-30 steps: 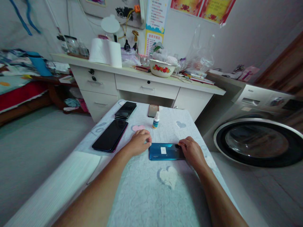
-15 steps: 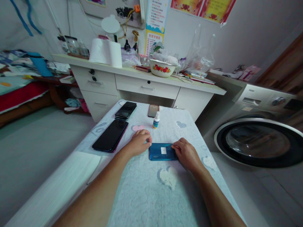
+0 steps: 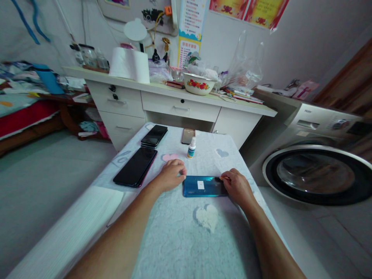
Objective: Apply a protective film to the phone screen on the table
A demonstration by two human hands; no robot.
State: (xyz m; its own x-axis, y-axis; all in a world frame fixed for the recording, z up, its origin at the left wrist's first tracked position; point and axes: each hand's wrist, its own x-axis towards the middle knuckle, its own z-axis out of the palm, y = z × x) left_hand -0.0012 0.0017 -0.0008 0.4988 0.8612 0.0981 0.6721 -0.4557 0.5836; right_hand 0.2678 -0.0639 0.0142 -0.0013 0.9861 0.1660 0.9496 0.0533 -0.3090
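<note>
A blue smartphone [image 3: 209,187] lies back side up on the tablecloth, with a small white label [image 3: 200,185] on it. My left hand [image 3: 172,174] rests at its upper left corner, fingers curled and thumb against the edge. My right hand [image 3: 237,187] is over the right end, fingertips pinched together at the phone's back near the camera area. Whatever is in that pinch is too small to make out. Beyond the phone stands a little white spray bottle [image 3: 191,148] with a blue and yellow label.
A large black-screened phone [image 3: 136,167] lies at left, with a stack of phones [image 3: 154,135] behind it. Near the far edge is a brownish phone [image 3: 188,136]. A white desk [image 3: 113,104] stands beyond the table [image 3: 174,240], a washing machine [image 3: 314,128] to the right.
My right hand has slid to the right along the phone's back, uncovering more of it. My left hand and the phone have stayed in place.
</note>
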